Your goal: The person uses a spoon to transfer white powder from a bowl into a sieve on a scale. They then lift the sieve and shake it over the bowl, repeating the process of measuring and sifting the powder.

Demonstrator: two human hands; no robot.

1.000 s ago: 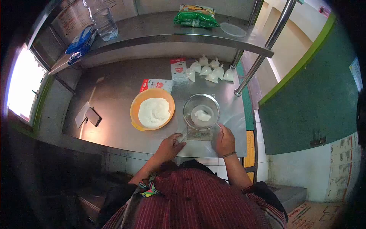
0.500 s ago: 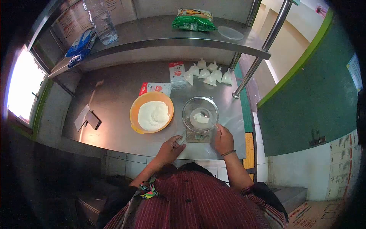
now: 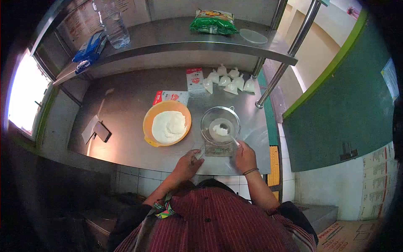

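Observation:
My right hand (image 3: pixel 246 158) is closed around the handle of a spoon (image 3: pixel 234 140). The spoon's bowl dips into white powder (image 3: pixel 220 129) in a round wire-mesh sieve (image 3: pixel 203 132). Beneath the sieve's near side is a digital kitchen scale (image 3: pixel 218 151), its small display facing me. My left hand (image 3: pixel 187 165) rests just left of the scale with fingers curled; a thin, see-through edge shows at the fingertips, too faint to name. Left of the sieve, an orange bowl (image 3: pixel 146 126) contains a heap of white powder (image 3: pixel 169 127).
Several tied bags of white powder (image 3: pixel 231 87) stand at the back right, beside two red-and-white boxes (image 3: pixel 195 78) (image 3: pixel 176 97). A phone-like dark object (image 3: pixel 102 132) leans at left. Overhead, a metal shelf (image 3: pixel 168 47) carries a bottle and packets.
My right hand has shifted slightly up and left, and the spoon's bowl has moved within the powder in the sieve. My left hand has barely moved.

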